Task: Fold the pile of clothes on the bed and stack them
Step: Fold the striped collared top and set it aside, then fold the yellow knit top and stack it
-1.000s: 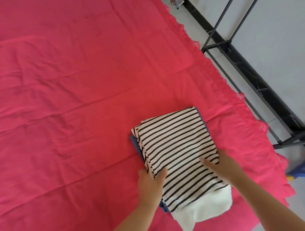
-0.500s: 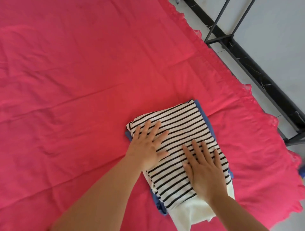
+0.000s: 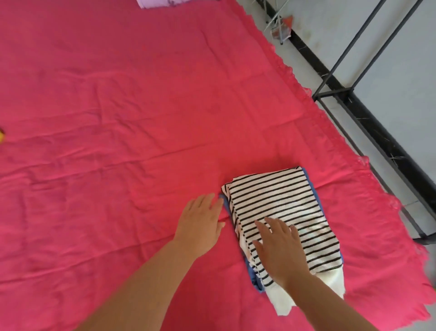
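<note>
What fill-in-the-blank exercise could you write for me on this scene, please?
The top has black and white ____.
The garment right under it is ____.
The right hand lies on the top; the left hand lies on the sheet, ____ of the top.
Missing: stripes; blue; left.

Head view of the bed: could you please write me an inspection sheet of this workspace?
Surface: red bedsheet, creased, frilled right edge.
Job's things: striped shirt folded on top; blue garment and white garment edges show beneath.
Clutter: lilac cloth at far edge; yellow scrap at left edge, cut off.
Hands: left hand open beside the blue garment's edge; right hand open, flat on the striped shirt.
Cables: nothing seen.
Surroundings: black metal frame right of the bed.
</note>
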The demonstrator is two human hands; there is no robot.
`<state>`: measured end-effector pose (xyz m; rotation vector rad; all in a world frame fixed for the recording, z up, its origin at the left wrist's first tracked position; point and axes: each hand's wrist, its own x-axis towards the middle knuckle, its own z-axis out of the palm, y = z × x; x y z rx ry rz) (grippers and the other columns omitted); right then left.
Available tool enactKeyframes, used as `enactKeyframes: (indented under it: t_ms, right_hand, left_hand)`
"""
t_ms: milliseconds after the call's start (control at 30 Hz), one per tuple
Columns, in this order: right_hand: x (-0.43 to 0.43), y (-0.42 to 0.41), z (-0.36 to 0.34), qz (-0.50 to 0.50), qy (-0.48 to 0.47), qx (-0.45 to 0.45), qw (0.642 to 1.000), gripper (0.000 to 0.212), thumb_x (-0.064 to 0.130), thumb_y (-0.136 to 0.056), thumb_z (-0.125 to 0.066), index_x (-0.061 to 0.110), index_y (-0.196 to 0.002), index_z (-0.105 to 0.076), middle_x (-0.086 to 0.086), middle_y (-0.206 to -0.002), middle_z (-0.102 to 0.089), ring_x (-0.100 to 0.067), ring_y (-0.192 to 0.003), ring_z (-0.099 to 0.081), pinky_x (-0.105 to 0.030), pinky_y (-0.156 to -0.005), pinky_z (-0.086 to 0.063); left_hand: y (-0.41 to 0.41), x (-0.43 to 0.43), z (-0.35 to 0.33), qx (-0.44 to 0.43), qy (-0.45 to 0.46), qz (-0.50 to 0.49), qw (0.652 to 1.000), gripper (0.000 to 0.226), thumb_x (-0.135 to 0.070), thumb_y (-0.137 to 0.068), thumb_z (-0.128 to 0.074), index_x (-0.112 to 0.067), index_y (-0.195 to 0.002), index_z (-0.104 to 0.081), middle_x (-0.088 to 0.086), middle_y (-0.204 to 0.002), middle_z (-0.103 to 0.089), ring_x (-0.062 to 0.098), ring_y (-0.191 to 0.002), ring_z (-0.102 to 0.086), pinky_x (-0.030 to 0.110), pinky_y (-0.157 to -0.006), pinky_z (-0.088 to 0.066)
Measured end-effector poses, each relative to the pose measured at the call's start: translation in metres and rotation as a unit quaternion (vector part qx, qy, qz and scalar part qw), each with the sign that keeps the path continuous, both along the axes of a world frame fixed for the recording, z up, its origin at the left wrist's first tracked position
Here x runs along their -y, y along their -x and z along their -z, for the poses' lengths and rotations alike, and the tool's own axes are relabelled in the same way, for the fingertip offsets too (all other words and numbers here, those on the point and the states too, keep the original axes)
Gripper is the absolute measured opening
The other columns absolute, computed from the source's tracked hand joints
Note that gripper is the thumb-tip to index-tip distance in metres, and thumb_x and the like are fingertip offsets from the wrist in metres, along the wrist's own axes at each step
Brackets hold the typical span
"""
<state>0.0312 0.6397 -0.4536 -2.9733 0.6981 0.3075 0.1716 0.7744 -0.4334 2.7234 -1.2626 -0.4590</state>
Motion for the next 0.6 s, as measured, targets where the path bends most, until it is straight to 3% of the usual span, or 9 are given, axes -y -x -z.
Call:
enactKeyframes:
  t_ms: [133, 433, 467, 533, 600]
  right_hand:
    - [-0.057, -0.045, -0.031, -0.063, 0.02, 0.037, 0.997, 0.027, 0.027, -0.058, -0.075, 0.021, -0.084, -0.07, -0.002, -0.088, -0.068, -0.024, -0.08, -0.067, -0.044, -0.072, -0.056]
    - [-0.202, -0.115, -0.067, -0.164, 0.04, 0.055, 0.984, 0.039, 0.03, -0.041, -0.085, 0.02, -0.075, -0.069, -0.004, -0.08, -0.068, -0.025, -0.071, -0.067, -0.039, -0.062, -0.056]
    - [-0.22, -0.122, -0.071, -0.172, 0.04, 0.054, 0.983, 0.039, 0.03, -0.04, -0.086, 0.02, -0.075, -0.069, -0.004, -0.079, -0.068, -0.026, -0.07, -0.067, -0.038, -0.061, -0.056]
    - [-0.257, -0.135, -0.079, -0.186, 0.037, 0.055, 0.98, 0.041, 0.028, -0.039, -0.087, 0.018, -0.074, -0.069, -0.007, -0.079, -0.069, -0.028, -0.07, -0.068, -0.039, -0.058, -0.056]
    - [-0.294, -0.146, -0.086, -0.201, 0.033, 0.054, 0.978, 0.044, 0.026, -0.037, -0.089, 0.016, -0.075, -0.07, -0.009, -0.079, -0.069, -0.029, -0.069, -0.068, -0.039, -0.056, -0.056]
  left_hand:
    - [-0.011, -0.063, -0.025, 0.007, -0.015, -0.048, 0.999, 0.052, -0.036, -0.096, -0.039, -0.019, -0.144, -0.026, 0.002, -0.143, -0.035, 0.021, -0.133, -0.032, 0.034, -0.109, -0.025]
    - [-0.035, -0.212, -0.059, 0.022, -0.012, -0.107, 0.994, 0.047, -0.033, -0.091, -0.048, -0.015, -0.134, -0.04, 0.004, -0.13, -0.048, 0.026, -0.121, -0.045, 0.035, -0.101, -0.033]
    - [-0.038, -0.233, -0.065, 0.023, -0.011, -0.119, 0.993, 0.048, -0.034, -0.086, -0.056, -0.014, -0.129, -0.047, 0.005, -0.123, -0.054, 0.026, -0.116, -0.051, 0.035, -0.097, -0.038]
    - [-0.047, -0.276, -0.07, 0.051, 0.018, -0.141, 0.989, 0.052, -0.039, -0.06, -0.079, -0.016, -0.105, -0.065, 0.001, -0.094, -0.066, 0.022, -0.086, -0.065, 0.03, -0.075, -0.052]
    - [-0.054, -0.319, -0.074, 0.061, 0.02, -0.154, 0.986, 0.051, -0.043, -0.042, -0.084, -0.021, -0.085, -0.069, -0.005, -0.073, -0.065, 0.016, -0.066, -0.065, 0.023, -0.059, -0.052]
